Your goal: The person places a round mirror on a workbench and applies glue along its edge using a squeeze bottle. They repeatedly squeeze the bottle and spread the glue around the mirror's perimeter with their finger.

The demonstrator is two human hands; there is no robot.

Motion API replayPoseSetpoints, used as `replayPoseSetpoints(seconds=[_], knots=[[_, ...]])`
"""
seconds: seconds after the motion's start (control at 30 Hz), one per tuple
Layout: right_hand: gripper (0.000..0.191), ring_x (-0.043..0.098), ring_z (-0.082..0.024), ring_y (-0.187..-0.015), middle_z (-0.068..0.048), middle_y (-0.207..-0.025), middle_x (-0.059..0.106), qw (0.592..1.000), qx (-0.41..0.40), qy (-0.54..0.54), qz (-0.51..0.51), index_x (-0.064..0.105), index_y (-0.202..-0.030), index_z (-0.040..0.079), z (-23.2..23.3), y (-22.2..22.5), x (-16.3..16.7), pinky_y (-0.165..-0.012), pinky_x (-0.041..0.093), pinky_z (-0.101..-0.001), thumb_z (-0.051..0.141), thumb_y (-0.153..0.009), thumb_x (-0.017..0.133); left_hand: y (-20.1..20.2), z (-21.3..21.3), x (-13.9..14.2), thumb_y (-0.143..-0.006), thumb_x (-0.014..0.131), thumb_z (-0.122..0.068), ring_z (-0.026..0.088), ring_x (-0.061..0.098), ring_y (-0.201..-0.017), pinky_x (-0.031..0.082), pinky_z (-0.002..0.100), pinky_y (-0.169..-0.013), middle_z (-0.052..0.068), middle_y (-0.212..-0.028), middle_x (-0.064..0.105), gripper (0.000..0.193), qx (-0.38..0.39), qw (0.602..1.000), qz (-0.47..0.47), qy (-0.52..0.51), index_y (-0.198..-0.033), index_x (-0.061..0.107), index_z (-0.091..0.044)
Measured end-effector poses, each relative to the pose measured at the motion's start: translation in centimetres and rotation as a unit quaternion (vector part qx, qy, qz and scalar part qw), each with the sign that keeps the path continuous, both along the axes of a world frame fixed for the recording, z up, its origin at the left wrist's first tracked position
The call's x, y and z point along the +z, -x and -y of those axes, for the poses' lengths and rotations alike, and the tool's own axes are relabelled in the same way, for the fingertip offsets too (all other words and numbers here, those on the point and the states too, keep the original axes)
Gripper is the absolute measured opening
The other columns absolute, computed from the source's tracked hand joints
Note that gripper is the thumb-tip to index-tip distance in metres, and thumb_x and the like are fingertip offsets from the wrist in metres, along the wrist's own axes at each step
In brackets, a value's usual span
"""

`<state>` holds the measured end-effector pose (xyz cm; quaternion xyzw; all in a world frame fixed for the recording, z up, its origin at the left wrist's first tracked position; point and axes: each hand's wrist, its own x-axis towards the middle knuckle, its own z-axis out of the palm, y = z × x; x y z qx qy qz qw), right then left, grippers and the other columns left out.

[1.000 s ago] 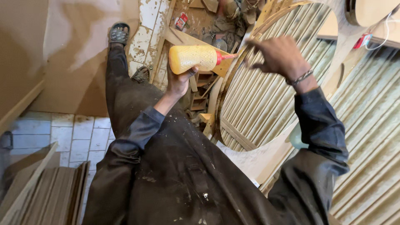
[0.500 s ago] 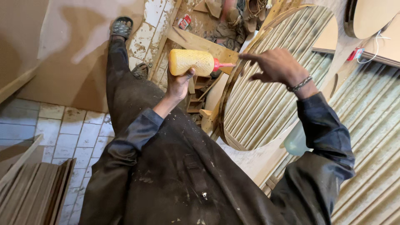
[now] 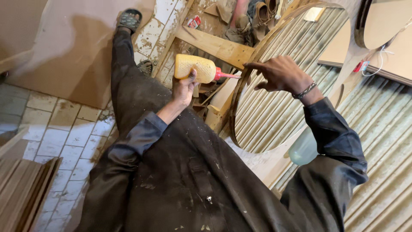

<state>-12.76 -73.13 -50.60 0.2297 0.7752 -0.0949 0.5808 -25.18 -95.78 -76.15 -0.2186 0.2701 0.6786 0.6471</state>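
Note:
My left hand (image 3: 184,88) grips a yellow squeeze bottle (image 3: 195,68) lying sideways, its red nozzle (image 3: 227,76) pointing right at the rim of a round wooden frame (image 3: 240,92). The frame holds a ribbed, slatted panel (image 3: 283,107) and leans tilted in front of me. My right hand (image 3: 281,74), with a bracelet at the wrist, rests its fingers on the frame's upper left rim, just beyond the nozzle tip. Both arms wear dark, dusty sleeves.
My dark-trousered leg and sandalled foot (image 3: 128,19) stretch over a tiled floor (image 3: 64,129). A wooden plank (image 3: 214,43) and scrap pieces lie behind the bottle. Stacked boards (image 3: 21,193) sit at lower left. More ribbed panels (image 3: 386,163) and round boards (image 3: 382,21) stand at right.
The bottle's nozzle has come up to the frame's rim. My right hand has moved down and left along the rim toward the nozzle.

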Motion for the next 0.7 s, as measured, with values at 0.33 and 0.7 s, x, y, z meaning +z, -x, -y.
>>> replayPoseSetpoints(seconds=[0.33,0.7], knots=[[0.085,0.034,-0.011,-0.044,0.002,-0.048,0.042,1.0,0.018,0.003,-0.001,0.041,-0.155,0.036,5.1,0.0,-0.3,-0.042,0.032,-0.0282,0.062,-0.081,0.073,-0.5,5.4,1.1,-0.09,0.08,-0.013,0.022,0.07,-0.105,0.061,0.042,-0.09,0.007,-0.113,0.07,0.033,0.0,1.0,0.013,0.023,-0.117,0.065,-0.004],[0.083,0.034,-0.01,-0.044,0.002,-0.049,0.044,1.0,0.022,0.001,0.005,0.04,-0.156,0.034,10.4,-0.9,0.0,-0.041,0.031,-0.028,0.055,-0.083,0.074,-2.4,8.7,-0.8,-0.091,0.079,-0.022,0.026,0.07,-0.113,0.061,0.048,-0.094,0.008,-0.12,0.068,0.041,-0.072,0.994,0.038,0.067,-0.123,0.061,-0.006]])
